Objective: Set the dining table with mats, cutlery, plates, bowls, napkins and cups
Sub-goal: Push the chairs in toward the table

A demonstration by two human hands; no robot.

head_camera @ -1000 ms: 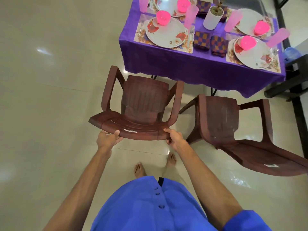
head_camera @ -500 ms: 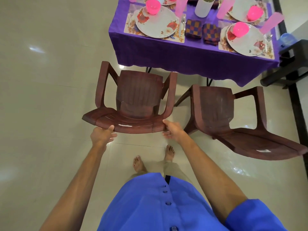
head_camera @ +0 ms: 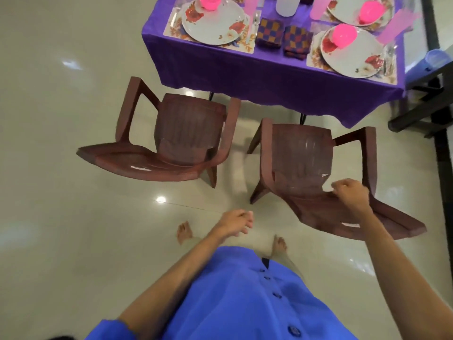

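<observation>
A table under a purple cloth (head_camera: pixel 269 77) stands at the top, laid with floral mats (head_camera: pixel 171 28), white flowered plates (head_camera: pixel 213 25), pink bowls (head_camera: pixel 343 36), pink cups (head_camera: pixel 392 30) and two checked napkins (head_camera: pixel 269 33). Two brown plastic armchairs face it. The left chair (head_camera: pixel 188 133) stands by itself. My left hand (head_camera: pixel 236 223) hangs loosely curled over the floor and holds nothing. Over the backrest of the right chair (head_camera: pixel 301 155) is my right hand (head_camera: pixel 350 195), fingers curled and blurred; I cannot tell whether it grips the chair.
A black piece of furniture (head_camera: pixel 421 106) with a blue container (head_camera: pixel 438 58) on it stands at the right edge, close to the table corner. My bare feet (head_camera: pixel 183 231) are on the glossy tiled floor behind the chairs.
Both hands have let go of the left chair's backrest. My right hand has moved right to the right chair's back, my left hand has dropped over the floor, and my view has shifted right.
</observation>
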